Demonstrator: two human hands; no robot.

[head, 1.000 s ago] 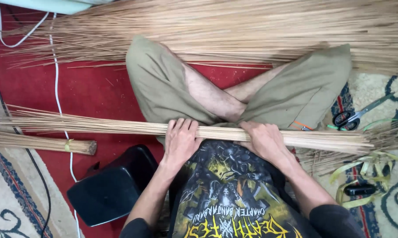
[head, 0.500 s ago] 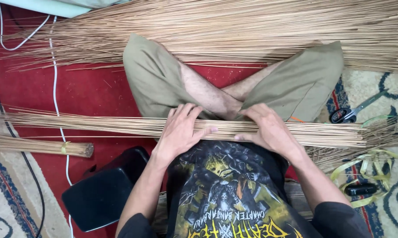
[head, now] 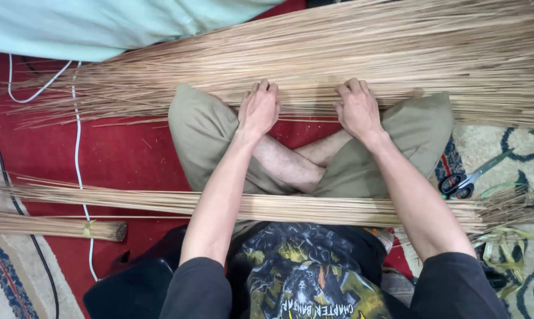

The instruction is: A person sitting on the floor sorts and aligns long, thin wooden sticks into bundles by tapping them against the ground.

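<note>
I sit cross-legged in olive shorts. My left hand (head: 259, 108) and my right hand (head: 357, 110) both reach forward past my knees, fingers curled into the near edge of a wide heap of thin tan sticks (head: 338, 59) spread across the floor. A smaller loose bundle of the same sticks (head: 290, 207) lies across my lap, untouched by either hand.
A tied stick bundle (head: 54, 227) lies at the left on the red carpet (head: 119, 153). Scissors (head: 468, 177) rest on the patterned rug at the right, near green strips (head: 506, 242). A white cable (head: 77, 147) runs down the left. Pale green fabric (head: 119, 23) lies top left.
Both hands have left the bundle on my lap and reached forward to the big heap of sticks. The view has tilted with them.
</note>
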